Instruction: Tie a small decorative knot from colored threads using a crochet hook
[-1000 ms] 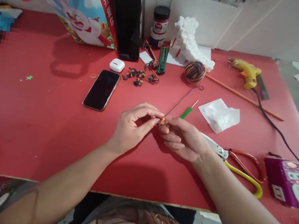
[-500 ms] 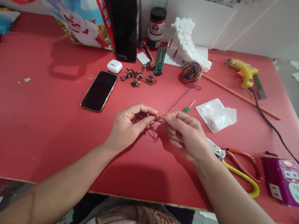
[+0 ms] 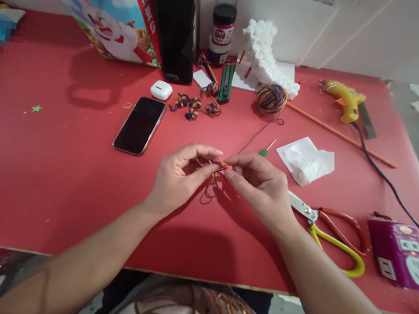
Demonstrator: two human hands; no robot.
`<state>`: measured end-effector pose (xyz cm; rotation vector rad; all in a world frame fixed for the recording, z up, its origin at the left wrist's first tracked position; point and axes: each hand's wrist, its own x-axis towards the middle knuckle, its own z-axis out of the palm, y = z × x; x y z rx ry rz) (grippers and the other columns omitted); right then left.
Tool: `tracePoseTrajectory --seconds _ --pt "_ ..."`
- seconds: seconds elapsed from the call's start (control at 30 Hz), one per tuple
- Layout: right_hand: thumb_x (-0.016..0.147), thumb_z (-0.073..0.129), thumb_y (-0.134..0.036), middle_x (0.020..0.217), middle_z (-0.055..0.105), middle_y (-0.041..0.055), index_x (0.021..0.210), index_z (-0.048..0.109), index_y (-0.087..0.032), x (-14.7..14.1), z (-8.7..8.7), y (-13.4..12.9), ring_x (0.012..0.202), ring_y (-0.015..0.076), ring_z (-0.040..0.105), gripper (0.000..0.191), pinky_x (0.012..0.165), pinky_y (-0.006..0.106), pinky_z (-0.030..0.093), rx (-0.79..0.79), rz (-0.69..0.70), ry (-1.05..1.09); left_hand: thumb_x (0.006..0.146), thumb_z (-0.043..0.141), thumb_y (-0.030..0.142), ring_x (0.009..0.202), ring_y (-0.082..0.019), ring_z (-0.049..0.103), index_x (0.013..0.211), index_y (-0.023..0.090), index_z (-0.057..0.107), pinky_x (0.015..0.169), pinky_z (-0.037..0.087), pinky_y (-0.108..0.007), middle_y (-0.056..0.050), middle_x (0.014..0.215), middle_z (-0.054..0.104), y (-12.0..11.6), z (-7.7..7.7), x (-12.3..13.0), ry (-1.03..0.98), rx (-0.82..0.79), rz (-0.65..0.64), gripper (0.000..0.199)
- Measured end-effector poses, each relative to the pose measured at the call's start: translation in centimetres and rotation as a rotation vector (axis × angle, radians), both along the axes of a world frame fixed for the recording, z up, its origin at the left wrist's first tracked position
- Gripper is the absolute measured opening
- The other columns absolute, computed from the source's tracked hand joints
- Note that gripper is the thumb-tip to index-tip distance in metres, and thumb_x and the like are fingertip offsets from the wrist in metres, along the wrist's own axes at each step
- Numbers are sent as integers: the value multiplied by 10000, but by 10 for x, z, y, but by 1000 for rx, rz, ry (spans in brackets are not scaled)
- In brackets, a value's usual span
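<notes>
Between my two hands is a small knotted piece of multicoloured yarn, orange where it shows. My left hand pinches it from the left with thumb and forefinger. From the right, the thumb and forefinger of my right hand close on the same piece. A dark loose yarn end curls below the fingertips. One strand runs from my hands up toward the multicoloured yarn ball. A green-handled pin tool lies just beyond my right hand. The fingers cover much of the knot.
Scissors and a purple power adapter lie at right, with a glue gun farther back. A phone, an earbud case, small knotted yarn pieces and a green cutter lie beyond my hands. Crumpled tissue is at right.
My right hand has moved in against the left fingertips and now grips the knotted piece. The loose yarn loop hangs lower, and the orange part shows more clearly. The view has shifted slightly.
</notes>
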<state>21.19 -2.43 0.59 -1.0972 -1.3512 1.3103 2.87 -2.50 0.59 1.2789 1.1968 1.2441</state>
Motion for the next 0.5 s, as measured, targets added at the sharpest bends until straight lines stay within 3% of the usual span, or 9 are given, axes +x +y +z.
tracePoseTrajectory --seconds 0.2,0.4,0.5 --pt "845 842 -334 651 609 -21 856 724 -215 -2 -2 1 579 116 503 168 535 262 393 -63 -47 -32 855 828 221 766 -152 740 969 212 826 727 611 -269 -35 893 819 -3 -1 2 59 38 -32 114" --pt "796 899 -429 615 602 -35 834 716 -181 0 3 3 482 74 426 310 455 238 282 -281 -3 152 817 873 276 761 -156 674 855 212 786 686 538 -285 -37 870 750 0 -3 3 32 -30 -106 114" --pt "768 920 -419 611 590 -43 820 717 -167 -1 3 3 485 58 407 328 458 227 271 -295 -2 160 833 856 280 803 -161 666 814 212 782 742 535 -300 -38 874 739 2 -4 2 -31 -80 -132 102"
